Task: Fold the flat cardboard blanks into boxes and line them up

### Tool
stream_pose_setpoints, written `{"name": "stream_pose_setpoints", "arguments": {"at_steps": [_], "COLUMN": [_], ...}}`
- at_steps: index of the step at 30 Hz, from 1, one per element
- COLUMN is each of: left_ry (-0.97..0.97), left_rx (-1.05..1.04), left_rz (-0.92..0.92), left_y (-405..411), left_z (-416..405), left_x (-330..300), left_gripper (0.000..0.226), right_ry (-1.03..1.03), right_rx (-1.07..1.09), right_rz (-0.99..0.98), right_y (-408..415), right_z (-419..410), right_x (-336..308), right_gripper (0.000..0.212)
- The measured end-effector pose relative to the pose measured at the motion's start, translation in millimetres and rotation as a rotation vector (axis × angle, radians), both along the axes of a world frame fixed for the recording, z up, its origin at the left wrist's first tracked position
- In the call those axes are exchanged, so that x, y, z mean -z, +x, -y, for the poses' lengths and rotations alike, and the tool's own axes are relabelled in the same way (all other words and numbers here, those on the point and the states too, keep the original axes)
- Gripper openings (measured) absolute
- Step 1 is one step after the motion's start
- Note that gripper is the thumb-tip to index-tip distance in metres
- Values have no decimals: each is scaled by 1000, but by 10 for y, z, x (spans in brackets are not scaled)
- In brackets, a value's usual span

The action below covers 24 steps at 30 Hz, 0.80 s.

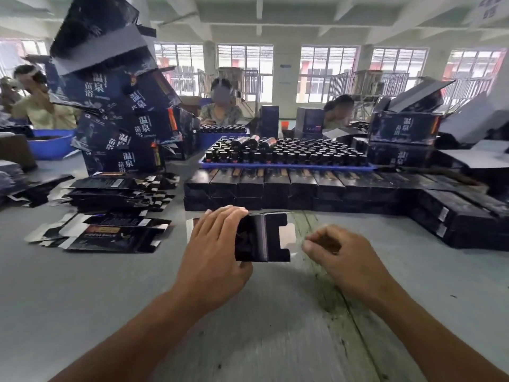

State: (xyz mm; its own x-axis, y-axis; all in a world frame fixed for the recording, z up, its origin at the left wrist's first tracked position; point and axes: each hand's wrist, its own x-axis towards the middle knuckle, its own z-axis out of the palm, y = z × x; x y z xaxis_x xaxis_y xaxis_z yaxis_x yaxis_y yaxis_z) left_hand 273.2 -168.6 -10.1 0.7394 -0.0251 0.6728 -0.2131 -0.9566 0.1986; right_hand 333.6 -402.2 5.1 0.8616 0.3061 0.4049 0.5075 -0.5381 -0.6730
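My left hand [213,244] grips a small black cardboard box [261,237] at the middle of the grey table, fingers over its top and thumb underneath. The box's end flaps stick out open to the right. My right hand [338,253] hovers just right of those flaps with its fingers curled and nothing in them. Flat black blanks [110,232] lie in loose piles at the left. Behind the hands, folded black boxes [289,188] stand lined up in a two-layer row that bends toward me at the right [462,216].
A blue tray [286,166] of dark bottles rests on the box row. Tall leaning stacks of printed cartons [124,114] rise at the left, more cartons [405,133] at the right. Three people sit across the table. A blue basin [52,144] is far left.
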Motion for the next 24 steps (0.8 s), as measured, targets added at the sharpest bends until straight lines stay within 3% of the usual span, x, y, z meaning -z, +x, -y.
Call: {"name": "stream_pose_setpoints", "arguments": {"at_steps": [6, 13, 18, 21, 24], "left_ry": [71, 164, 191, 185, 192], "left_rx": [44, 131, 129, 110, 98], "left_rz": [7, 73, 67, 66, 100], "left_y": [-51, -85, -90, -103, -117], "left_z": [-1, 62, 93, 113, 162], "left_x": [24, 10, 2, -10, -35], "left_gripper": [82, 83, 88, 92, 91], "right_ry": [220, 165, 212, 224, 225], "right_rx": [-125, -139, -146, -175, -177], "right_rz": [42, 73, 88, 85, 76], "right_y": [-255, -273, -256, -267, -262], "right_z": [-166, -204, -211, -200, -209], "right_x": [-47, -27, -6, -22, -18], "right_gripper": [16, 7, 32, 60, 54]}}
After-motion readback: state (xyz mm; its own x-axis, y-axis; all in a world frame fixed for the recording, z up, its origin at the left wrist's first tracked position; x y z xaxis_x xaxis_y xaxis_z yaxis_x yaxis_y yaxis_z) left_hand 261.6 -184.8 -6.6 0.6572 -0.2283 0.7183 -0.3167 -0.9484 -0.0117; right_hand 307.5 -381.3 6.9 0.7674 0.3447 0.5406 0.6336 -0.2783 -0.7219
